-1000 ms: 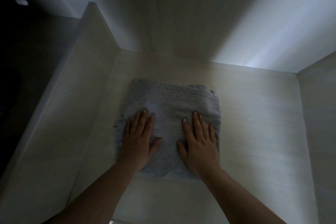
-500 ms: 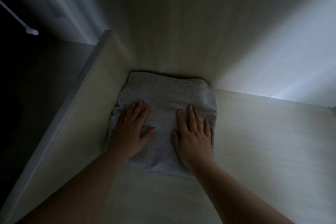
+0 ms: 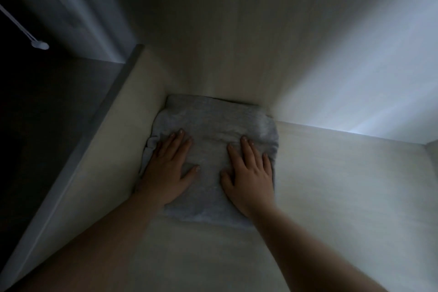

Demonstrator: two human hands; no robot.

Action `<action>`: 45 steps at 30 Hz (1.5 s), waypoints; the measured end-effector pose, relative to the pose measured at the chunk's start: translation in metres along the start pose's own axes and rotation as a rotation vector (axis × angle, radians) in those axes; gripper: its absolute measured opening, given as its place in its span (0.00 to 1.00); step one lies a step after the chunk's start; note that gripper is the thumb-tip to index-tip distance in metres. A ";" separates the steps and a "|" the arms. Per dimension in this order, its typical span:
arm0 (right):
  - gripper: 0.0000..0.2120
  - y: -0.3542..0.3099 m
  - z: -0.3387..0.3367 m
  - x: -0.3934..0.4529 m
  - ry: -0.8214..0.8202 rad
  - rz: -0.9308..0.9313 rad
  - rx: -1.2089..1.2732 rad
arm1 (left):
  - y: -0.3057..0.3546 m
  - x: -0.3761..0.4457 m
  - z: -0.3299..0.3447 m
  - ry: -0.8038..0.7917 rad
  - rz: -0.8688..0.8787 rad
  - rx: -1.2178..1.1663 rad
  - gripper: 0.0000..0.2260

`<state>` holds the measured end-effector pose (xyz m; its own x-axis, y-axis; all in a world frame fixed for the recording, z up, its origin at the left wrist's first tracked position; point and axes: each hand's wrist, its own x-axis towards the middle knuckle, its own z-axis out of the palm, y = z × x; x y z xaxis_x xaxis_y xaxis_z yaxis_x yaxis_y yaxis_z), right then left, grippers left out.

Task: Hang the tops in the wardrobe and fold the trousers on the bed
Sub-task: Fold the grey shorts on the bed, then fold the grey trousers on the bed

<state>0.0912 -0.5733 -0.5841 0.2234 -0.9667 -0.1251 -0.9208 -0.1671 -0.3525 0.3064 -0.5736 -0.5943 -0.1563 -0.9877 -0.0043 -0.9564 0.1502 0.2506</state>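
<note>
Filling most of the frame was 1 pale wood-grain wardrobe compartment (image 3: 331, 197), dim, with a bright streak of light on the back wall at the right. 1 upright side panel (image 3: 99, 154) closed it on the left, and beyond that panel sat a darker space with 1 small white knob on a cord (image 3: 40, 45).

1 folded grey garment (image 3: 213, 125) lay flat on the shelf floor, pushed into the back-left corner: its far edge touched the back wall, its left edge touched or sat just beside the side panel. Long axis ran front to back, away from the camera, with the rounded folded end toward the back wall and the near edge toward the person. Left edge was bunched and wrinkled. Whether it was trousers or a top could not be told.

2 bare forearms came in from the bottom. 2 hands rested on the garment, both palm down, fingers pointing to the back wall. Left hand (image 3: 169, 168) lay flat on the left half, fingers spread loosely, gripping nothing. Right hand (image 3: 250, 173) lay flat on the right half near the right edge, fingers extended, gripping nothing.
</note>
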 end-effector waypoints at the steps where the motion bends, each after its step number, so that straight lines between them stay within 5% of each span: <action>1: 0.34 0.002 -0.005 0.001 -0.051 -0.004 0.010 | 0.002 0.001 -0.002 -0.026 -0.008 0.003 0.33; 5: 0.32 -0.004 -0.043 0.009 -0.262 0.023 -0.078 | 0.023 0.003 -0.022 -0.009 -0.137 -0.245 0.23; 10: 0.17 -0.029 -0.103 -0.009 -0.101 0.093 0.147 | 0.071 -0.003 -0.077 0.372 -0.434 -0.703 0.08; 15: 0.14 -0.045 -0.164 -0.057 0.038 0.152 0.495 | 0.121 -0.041 -0.130 0.398 -0.510 -0.990 0.07; 20: 0.11 -0.060 -0.212 -0.118 0.105 0.083 0.607 | 0.151 -0.104 -0.188 0.405 -0.538 -1.009 0.08; 25: 0.09 -0.085 -0.243 -0.175 0.049 -0.079 0.748 | 0.184 -0.183 -0.235 0.644 -0.599 -1.361 0.09; 30: 0.13 -0.126 -0.243 -0.253 -0.054 -0.272 0.828 | 0.224 -0.292 -0.258 0.819 -0.643 -1.320 0.07; 37: 0.10 -0.197 -0.235 -0.398 -0.429 -0.630 0.924 | 0.272 -0.486 -0.280 1.171 -0.771 -1.253 0.05; 45: 0.11 -0.263 -0.204 -0.568 -0.737 -1.033 0.752 | 0.326 -0.681 -0.267 1.463 -1.010 -1.081 0.07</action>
<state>0.1408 -0.0198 -0.2313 0.9836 -0.1308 0.1243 0.0723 -0.3452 -0.9357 0.1669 0.1364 -0.2513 0.9975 -0.0703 -0.0112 0.0192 0.1136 0.9933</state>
